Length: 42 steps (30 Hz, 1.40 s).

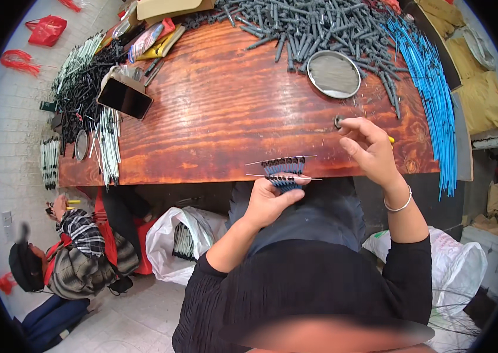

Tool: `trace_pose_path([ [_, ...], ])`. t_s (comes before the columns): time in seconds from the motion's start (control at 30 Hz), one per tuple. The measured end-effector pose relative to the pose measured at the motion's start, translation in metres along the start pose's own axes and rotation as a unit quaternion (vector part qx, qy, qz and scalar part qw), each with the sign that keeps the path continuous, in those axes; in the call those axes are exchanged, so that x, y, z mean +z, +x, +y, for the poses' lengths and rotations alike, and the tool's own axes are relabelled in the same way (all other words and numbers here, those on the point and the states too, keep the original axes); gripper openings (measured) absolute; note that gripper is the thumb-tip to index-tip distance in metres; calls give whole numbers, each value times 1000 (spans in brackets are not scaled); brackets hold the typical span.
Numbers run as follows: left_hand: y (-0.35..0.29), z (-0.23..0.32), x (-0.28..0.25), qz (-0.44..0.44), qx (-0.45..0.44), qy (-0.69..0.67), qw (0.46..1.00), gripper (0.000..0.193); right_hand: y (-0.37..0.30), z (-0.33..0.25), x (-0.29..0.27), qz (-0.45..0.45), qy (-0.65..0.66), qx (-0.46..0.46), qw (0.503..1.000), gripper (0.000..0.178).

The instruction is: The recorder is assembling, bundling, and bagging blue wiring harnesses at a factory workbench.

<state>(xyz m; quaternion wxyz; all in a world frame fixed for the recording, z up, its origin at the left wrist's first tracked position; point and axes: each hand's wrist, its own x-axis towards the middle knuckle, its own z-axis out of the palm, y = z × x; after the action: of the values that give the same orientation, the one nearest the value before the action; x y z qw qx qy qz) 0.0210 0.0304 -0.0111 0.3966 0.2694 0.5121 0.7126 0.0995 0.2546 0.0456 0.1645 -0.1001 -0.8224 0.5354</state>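
Observation:
My left hand point(270, 201) is closed around a row of short blue rods with black ends point(284, 182), just over the table's front edge. Two thin pale wires point(260, 159) cross the row, one above the other. To the right, my right hand point(369, 150) is raised over the table with its fingers curled and the thumb apart from the fingertips. A small dark ring-like piece point(337, 122) is at the fingertips. A yellow tip point(391, 140) shows beyond the knuckles; whether the hand holds it is hidden.
The wooden table point(202, 106) bears a heap of grey plug-like parts point(313, 23), a round dish point(333, 75), long blue rods point(431, 100), a phone point(124, 97) and black and white rods point(109, 141). White sacks point(172, 250) flank me. Another person point(84, 253) sits left.

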Motion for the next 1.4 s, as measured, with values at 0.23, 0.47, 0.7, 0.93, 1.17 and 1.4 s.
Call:
trace_pose_path([
  [0.23, -40, 58, 10, 1, -56, 55, 997, 11, -43, 31, 20, -113, -51, -82, 989, 57],
  [0.47, -61, 137, 50, 12, -200, -72, 977, 4, -59, 29, 88, -302, -183, -172, 920, 104],
  [0.7, -65, 84, 16, -294, 163, 46, 941, 8, -67, 31, 101, -385, 43, -212, 897, 118],
  [0.93, -46, 25, 15, -180, -7, 126, 976, 13, -47, 43, 96, -361, 500, 32, 787, 90],
  [1.17, -5, -40, 23, 29, 111, 169, 979, 15, -3, 43, 30, 216, 25, 32, 975, 26],
  [1.4, 1, -27, 24, 30, 75, 115, 990, 16, -9, -52, 68, 145, -332, -392, 846, 27],
])
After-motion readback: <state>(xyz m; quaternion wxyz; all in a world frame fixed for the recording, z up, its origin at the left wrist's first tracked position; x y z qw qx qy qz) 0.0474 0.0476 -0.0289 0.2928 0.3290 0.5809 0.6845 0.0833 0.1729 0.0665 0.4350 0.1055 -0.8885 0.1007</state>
